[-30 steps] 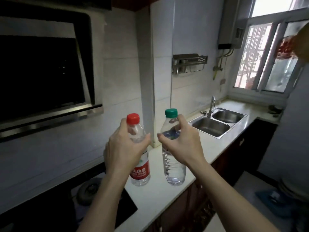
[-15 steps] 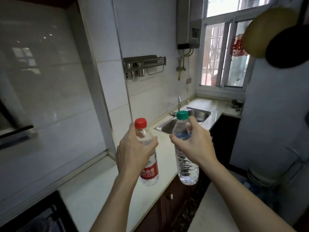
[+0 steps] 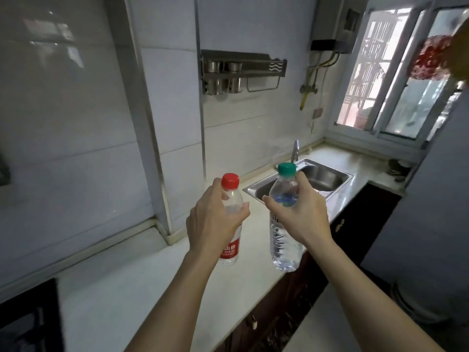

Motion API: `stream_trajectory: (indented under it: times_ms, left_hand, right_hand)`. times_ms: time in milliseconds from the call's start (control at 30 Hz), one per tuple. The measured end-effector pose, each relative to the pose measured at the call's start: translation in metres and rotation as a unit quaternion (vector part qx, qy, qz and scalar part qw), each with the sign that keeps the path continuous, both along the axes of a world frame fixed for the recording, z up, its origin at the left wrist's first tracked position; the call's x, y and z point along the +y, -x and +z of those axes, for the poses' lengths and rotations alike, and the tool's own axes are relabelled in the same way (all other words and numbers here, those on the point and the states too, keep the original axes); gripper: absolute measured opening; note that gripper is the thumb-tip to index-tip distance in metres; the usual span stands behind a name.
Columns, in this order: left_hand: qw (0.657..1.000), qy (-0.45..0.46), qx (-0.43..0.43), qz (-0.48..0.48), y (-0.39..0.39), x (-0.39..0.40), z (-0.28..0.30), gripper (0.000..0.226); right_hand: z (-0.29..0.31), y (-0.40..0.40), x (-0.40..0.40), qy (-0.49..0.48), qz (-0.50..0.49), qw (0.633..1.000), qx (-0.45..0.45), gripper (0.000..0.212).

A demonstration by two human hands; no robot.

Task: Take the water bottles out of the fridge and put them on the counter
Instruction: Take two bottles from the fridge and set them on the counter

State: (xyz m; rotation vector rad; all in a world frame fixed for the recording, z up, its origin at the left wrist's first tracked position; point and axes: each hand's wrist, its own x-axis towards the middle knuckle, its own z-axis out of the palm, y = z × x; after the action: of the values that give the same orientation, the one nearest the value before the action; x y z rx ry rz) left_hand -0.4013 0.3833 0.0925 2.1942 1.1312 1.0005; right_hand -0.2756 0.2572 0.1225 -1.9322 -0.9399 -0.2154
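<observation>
Counter: white counter [image 3: 121, 283] runs along the tiled wall, steel sink [image 3: 327, 177] at 1 o'clock from my hands.
Left hand: my left hand [image 3: 213, 224] is wrapped round the upper part of the red-capped bottle [image 3: 230, 250], fingers closed on it.
Red-capped bottle: upright, red label low, base just over the counter; touching or not, I cannot tell.
Right hand: my right hand [image 3: 298, 214] grips the shoulder of the green-capped bottle [image 3: 285, 250].
Green-capped bottle: upright, at 3 o'clock from the red one, near the counter's front edge.
</observation>
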Motion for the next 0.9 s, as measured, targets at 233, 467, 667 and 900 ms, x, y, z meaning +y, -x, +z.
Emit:
stream_trajectory:
  times_ms: [233, 467, 667, 900]
  left_hand:
    - [0.999, 0.006, 0.033, 0.039, -0.038, 0.087, -0.029, 0.064]
    - [0.995, 0.051, 0.054, 0.070, -0.035, 0.146, -0.082, 0.059]
    - [0.982, 0.110, 0.066, 0.139, -0.028, 0.179, -0.128, 0.056]
    - [0.960, 0.148, 0.026, 0.238, -0.025, 0.190, -0.151, 0.059]
  right_hand:
    - [-0.029, -0.054, 0.103, 0.031, 0.054, 0.998, 0.028, 0.051]
    - [-0.085, -0.080, 0.186, 0.036, 0.080, 0.996, 0.027, 0.064]
    - [-0.140, -0.095, 0.238, 0.063, 0.128, 0.989, 0.035, 0.064]
    - [-0.170, -0.092, 0.290, 0.095, 0.219, 0.970, 0.043, 0.062]
